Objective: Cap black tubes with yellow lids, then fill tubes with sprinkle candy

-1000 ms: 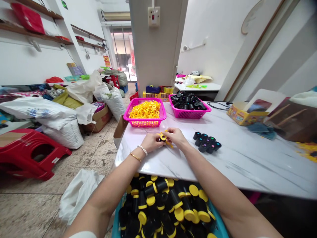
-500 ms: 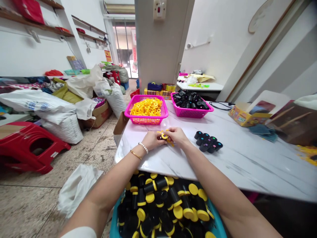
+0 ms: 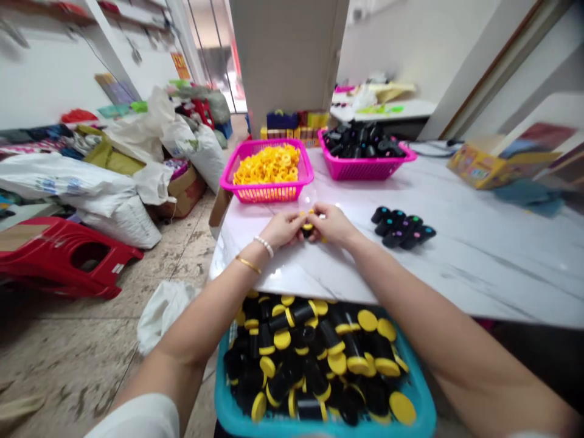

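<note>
Both of my hands meet over the white marble table [image 3: 479, 261], close to its near edge. My left hand [image 3: 283, 229] and my right hand [image 3: 334, 224] are closed together on a small black part with a yellow ring [image 3: 308, 229], mostly hidden by the fingers. The left wrist wears a pearl bracelet and a gold bangle. Behind the hands stands a pink basket of yellow rings [image 3: 268, 171]. To its right is a pink basket of black parts [image 3: 365, 152]. A cluster of several black caps [image 3: 404, 228] lies to the right of my right hand.
A teal basket [image 3: 319, 368] full of black pieces with yellow ends sits below the table edge, between my arms. A yellow carton [image 3: 497, 161] lies at the far right. On the floor at left are white sacks [image 3: 77, 194], a red plastic stool [image 3: 64, 255] and a crumpled white bag [image 3: 162, 310].
The view has tilted downward, so the teal basket shows more fully. My hands stay together on the small part and have closed more tightly over it.
</note>
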A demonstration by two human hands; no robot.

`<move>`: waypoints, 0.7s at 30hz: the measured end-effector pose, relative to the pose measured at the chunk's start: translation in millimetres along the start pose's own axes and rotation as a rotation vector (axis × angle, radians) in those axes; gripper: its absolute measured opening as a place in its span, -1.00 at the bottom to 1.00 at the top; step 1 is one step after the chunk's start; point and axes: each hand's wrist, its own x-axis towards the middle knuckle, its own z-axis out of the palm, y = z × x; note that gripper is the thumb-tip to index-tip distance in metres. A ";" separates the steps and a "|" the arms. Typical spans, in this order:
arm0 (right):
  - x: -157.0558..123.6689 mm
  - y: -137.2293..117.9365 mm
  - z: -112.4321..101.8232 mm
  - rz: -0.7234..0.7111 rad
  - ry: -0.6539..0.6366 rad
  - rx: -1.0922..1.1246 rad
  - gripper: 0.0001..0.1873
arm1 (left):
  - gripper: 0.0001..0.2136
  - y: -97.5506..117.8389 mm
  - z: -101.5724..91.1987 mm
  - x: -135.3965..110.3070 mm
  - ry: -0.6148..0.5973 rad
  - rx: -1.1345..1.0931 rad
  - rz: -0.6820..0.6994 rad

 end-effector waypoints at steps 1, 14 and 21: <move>1.0 -0.4 -0.8 -0.013 0.005 -0.002 -0.82 | -0.66 1.7 0.8 1.5 -0.001 -0.019 -0.015; -3.5 14.9 1.6 0.002 -0.098 0.033 -0.80 | -0.72 -4.5 10.2 -24.1 -0.007 0.025 0.102; -3.1 8.5 -7.1 0.093 -0.108 0.187 -0.76 | -0.66 -7.2 13.3 -23.5 -0.033 0.099 0.115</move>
